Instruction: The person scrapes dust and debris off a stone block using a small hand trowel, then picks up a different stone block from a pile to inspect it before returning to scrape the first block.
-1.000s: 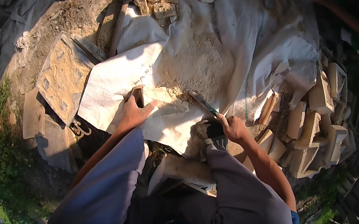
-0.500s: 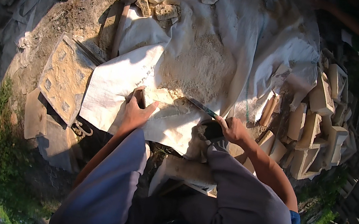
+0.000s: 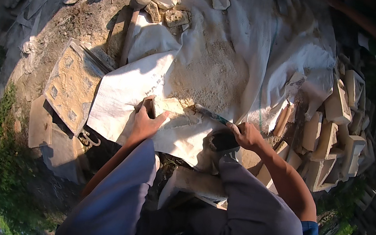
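My left hand (image 3: 145, 124) grips a small brown hollow block (image 3: 151, 106), standing on the white woven sheet (image 3: 115, 93) with its open side showing. In my right hand (image 3: 247, 136) is a long narrow tool (image 3: 211, 115), which slopes left and down to the powder. Its tip lies by a heap of crumbly pale powder (image 3: 186, 103) just right of the block, and my fingers hide its handle. A thin pale slab or crust (image 3: 170, 105) lies between the block and the tip. More sandy powder (image 3: 211, 77) covers the sheet beyond.
A long-handled mallet (image 3: 131, 30) lies at the far left near several rough stones (image 3: 177, 17). Left of the sheet is a dusty tile-like panel (image 3: 71, 86). Several hollow pale blocks (image 3: 337, 104) are piled at the right. A broken slab (image 3: 197, 182) lies between my legs.
The view has shifted slightly. The tool in my right hand has turned a little, with its tip still by the powder heap. My left hand keeps its grip on the block.
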The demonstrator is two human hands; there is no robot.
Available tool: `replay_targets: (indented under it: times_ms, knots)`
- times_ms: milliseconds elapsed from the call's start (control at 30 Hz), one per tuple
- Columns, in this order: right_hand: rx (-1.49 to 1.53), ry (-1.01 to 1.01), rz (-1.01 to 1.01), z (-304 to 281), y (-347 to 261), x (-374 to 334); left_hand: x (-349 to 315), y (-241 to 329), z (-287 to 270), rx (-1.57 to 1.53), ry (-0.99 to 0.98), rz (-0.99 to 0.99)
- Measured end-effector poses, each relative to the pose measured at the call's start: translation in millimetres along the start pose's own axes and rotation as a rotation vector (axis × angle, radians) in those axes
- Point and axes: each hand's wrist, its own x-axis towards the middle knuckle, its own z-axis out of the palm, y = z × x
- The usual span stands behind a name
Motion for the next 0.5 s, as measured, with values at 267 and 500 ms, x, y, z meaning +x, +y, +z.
replay_targets:
  times_ms: [267, 500]
  knots:
    - [0.165, 0.010, -0.013, -6, -13, -6, 2, -14, -5, 0.057, -0.103, -0.182]
    - [-0.100, 0.069, 0.093, 5, -12, -1, 0, -10, -1, 0.011, -0.042, -0.036]
